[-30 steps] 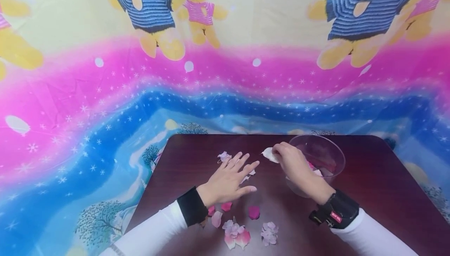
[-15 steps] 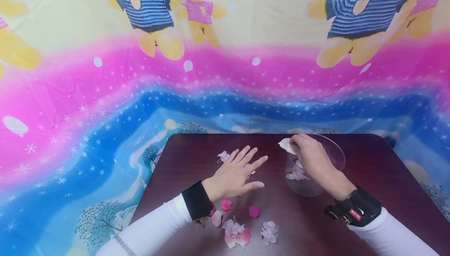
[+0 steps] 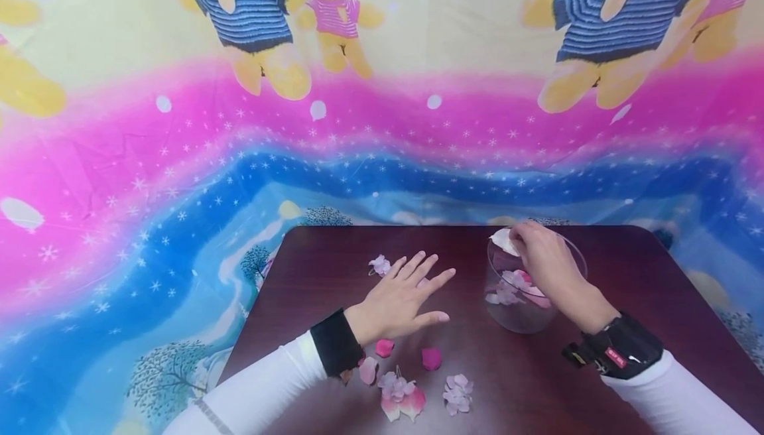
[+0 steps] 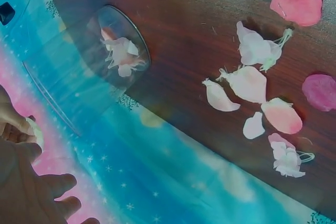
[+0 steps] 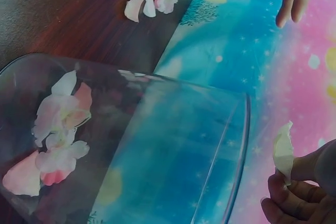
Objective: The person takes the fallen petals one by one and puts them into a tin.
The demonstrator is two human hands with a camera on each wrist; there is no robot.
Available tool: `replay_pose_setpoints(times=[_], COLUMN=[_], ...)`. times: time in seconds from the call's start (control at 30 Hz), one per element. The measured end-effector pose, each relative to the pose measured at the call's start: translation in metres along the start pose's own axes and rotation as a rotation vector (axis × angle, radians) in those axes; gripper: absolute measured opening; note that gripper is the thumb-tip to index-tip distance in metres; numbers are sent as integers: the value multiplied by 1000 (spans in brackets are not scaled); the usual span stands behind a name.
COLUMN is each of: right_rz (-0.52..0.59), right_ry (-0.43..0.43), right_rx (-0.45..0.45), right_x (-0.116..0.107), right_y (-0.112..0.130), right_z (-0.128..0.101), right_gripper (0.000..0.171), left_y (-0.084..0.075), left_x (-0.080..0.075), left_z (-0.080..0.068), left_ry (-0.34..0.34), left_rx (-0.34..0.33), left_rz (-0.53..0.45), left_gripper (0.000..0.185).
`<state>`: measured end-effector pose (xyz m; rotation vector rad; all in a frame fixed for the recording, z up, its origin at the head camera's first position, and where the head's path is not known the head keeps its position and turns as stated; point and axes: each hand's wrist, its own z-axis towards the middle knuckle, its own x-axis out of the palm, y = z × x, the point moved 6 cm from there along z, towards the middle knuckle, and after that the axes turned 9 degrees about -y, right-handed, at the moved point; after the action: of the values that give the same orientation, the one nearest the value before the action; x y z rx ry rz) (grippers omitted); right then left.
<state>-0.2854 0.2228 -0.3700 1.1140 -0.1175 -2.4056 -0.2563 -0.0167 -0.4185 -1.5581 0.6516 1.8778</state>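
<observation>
My right hand (image 3: 549, 266) pinches a whitish petal (image 3: 504, 241) between thumb and fingers at the mouth of a clear cylindrical container (image 3: 513, 322). In the right wrist view the petal (image 5: 284, 153) stands up from the fingertips, beyond the container's rim. Pale pink blossoms (image 5: 60, 129) and petals lie at the container's bottom. My left hand (image 3: 396, 299) hovers palm down over the table, fingers spread, holding nothing. Beneath it, partly hidden in the head view, are loose petals; the left wrist view shows a pale petal (image 4: 247, 84) and a pink-tipped petal (image 4: 282, 116) there.
On the near part of the dark wooden table (image 3: 644, 329) lie a magenta petal (image 3: 432, 359), a lilac blossom cluster (image 3: 457, 395) and several pink petals. Another lilac blossom (image 3: 379, 264) is beyond the left hand. A printed bear curtain (image 3: 382, 123) hangs behind the table.
The right hand has carried the whitish petal rightward, from left of the container to its rim. The left hand has shifted slightly right, its fingers still spread.
</observation>
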Motion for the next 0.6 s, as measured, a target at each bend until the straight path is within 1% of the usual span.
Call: replay_pose_setpoints(times=[0.1,0.17,0.23,0.33,0.47,0.6], right_rz=[-13,-22,-38,-87,-171,-201], right_ry=[31,66,110,204,315,350], right_rx=[14,31,59,105,124,108], right_x=[1,3,5,10,18,22], right_y=[-4,-6,-10,-16,-22,-22], right_z=[-1,-3,-4,-8,-14,-16], right_gripper=[7,7,7,6,14,25], left_y=[-1,-1,-1,-2,-1,0], left_x=[1,2,3,3,5,7], left_z=[-1,-2,-3,-3,-5,-6], left_ry=[2,3,5,8,14,15], left_rx=[3,5,6,6,3,6], left_rz=[-6,-8,-5,0,-6,-6], left_gripper=[74,74,74,74,74,74])
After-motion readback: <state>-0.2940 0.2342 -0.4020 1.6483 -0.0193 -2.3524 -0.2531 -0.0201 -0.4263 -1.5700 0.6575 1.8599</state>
